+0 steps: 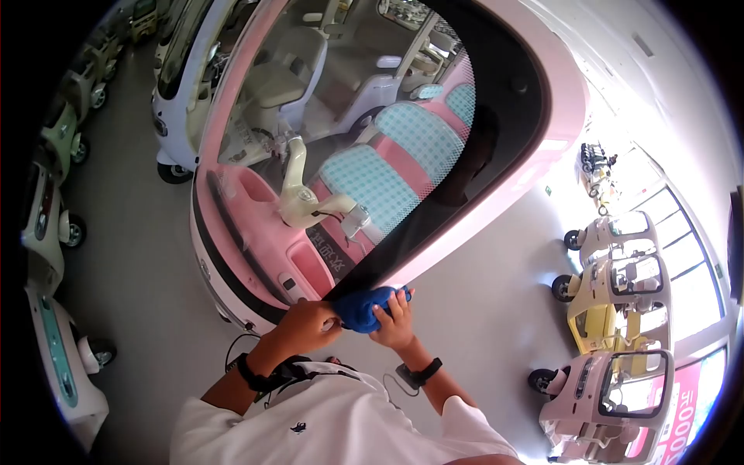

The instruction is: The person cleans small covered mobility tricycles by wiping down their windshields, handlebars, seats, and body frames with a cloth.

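A blue cloth (361,310) is bunched up at the lower front corner of a pink three-wheeled vehicle's windshield frame (434,256). My right hand (396,321) grips it from the right, its fingers curled over the folds. On the other side my left hand (308,325) is closed at the cloth's left edge, close to the pink front panel (252,244). Part of the cloth is hidden by my fingers. Through the windshield show a cream handlebar (297,198) and a seat (364,182) with a teal checked cover.
A lavender vehicle (180,108) stands behind at the left. More vehicles line the left side, one with a teal strip (58,349). Along the right are a yellow vehicle (581,329) and a pale pink one (573,403), near bright windows. Grey floor (480,341) runs between.
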`<state>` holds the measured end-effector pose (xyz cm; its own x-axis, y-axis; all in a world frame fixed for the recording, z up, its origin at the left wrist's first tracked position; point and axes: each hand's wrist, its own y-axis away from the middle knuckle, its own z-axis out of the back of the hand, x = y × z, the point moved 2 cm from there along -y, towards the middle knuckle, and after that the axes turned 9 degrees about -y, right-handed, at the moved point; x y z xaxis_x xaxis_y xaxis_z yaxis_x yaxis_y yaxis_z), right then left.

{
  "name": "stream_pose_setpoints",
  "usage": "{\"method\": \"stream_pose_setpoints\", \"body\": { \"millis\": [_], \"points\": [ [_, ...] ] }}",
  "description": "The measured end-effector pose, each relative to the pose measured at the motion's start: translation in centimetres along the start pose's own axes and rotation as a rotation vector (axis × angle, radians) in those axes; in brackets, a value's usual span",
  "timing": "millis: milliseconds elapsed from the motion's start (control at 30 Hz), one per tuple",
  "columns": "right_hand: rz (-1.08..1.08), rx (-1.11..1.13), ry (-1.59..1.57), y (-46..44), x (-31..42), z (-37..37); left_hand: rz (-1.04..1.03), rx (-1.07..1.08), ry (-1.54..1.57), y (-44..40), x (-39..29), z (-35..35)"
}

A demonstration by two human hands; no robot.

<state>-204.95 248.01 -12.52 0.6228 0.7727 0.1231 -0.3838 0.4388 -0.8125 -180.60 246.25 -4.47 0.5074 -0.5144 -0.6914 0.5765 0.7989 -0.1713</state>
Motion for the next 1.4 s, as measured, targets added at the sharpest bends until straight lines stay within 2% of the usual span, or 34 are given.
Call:
{"method": "stream_pose_setpoints", "body": {
  "millis": [100, 200, 333, 400, 433, 533, 633, 700, 833, 900, 1033, 1100, 1167, 1233, 1267, 1300, 1333, 1367, 1400],
  "points": [
    [-0.083, 0.108, 0.102, -0.3, 1.8, 0.5, -0.058, -0.065, -0.001, 1.3, 0.4, -0.4],
    [-0.011, 0.295, 0.246, -4.2, 1.7, 3.3, -0.088, -0.133, 0.04, 0.4, -1.2, 0.8],
    [-0.086, 0.256, 0.311, -7.4, 1.4, 5.8, -0.137, -0.188, 0.123, -1.9, -3.5, 2.5],
    [-0.076, 0.07, 0.439, -9.3, 1.7, 6.5, -0.194, -0.247, 0.222, -2.9, -3.8, 2.9],
    [-0.076, 0.076, 0.438, -9.3, 1.9, 6.2, -0.19, -0.248, 0.226, -3.2, -3.7, 2.9],
    [-0.231, -0.12, 0.204, -8.1, 2.0, 4.7, -0.162, -0.207, 0.276, -3.2, -2.3, 2.4],
    [-0.251, -0.15, 0.101, -6.3, 3.2, 2.5, -0.105, -0.182, 0.323, -2.2, -0.3, 1.5],
    [-0.277, -0.154, 0.118, -4.6, 4.3, 1.1, -0.067, -0.126, 0.196, -0.8, 1.1, 1.0],
    [-0.346, -0.094, 0.027, -0.3, 6.5, -2.5, 0.004, -0.056, 0.092, 1.9, 4.5, -0.8],
    [-0.347, 0.092, -0.016, 1.6, 7.6, -4.1, 0.07, 0.048, -0.033, 3.2, 6.5, -2.2],
    [-0.317, 0.222, -0.025, 2.2, 8.4, -4.5, 0.062, 0.098, -0.001, 6.0, 8.2, -2.7],
    [-0.337, 0.222, -0.018, 1.7, 8.9, -4.5, -0.047, 0.082, 0.069, 6.3, 8.2, -2.4],
    [-0.365, 0.228, 0.015, 1.1, 9.2, -4.4, -0.05, 0.085, 0.053, 6.5, 7.9, -2.4],
    [-0.292, 0.316, -0.007, 0.2, 8.0, -3.2, -0.036, 0.189, -0.037, 6.0, 7.1, -2.2],
    [-0.235, 0.392, -0.029, -0.4, 7.1, -2.7, -0.019, 0.159, -0.038, 5.3, 6.7, -1.8],
    [-0.21, 0.401, -0.047, -0.8, 6.5, -2.3, -0.113, 0.096, 0.051, 4.6, 6.0, -1.2],
    [-0.197, 0.288, 0.015, -1.2, 5.8, -1.5, -0.205, 0.034, 0.137, 3.9, 5.3, -0.5],
    [-0.192, 0.176, 0.073, -1.5, 5.5, -1.0, -0.182, 0.015, 0.138, 3.1, 4.6, 0.2],
    [-0.186, 0.189, 0.053, -1.7, 5.6, -0.8, -0.132, 0.086, 0.122, 2.3, 4.0, 0.6]
  ]
}}
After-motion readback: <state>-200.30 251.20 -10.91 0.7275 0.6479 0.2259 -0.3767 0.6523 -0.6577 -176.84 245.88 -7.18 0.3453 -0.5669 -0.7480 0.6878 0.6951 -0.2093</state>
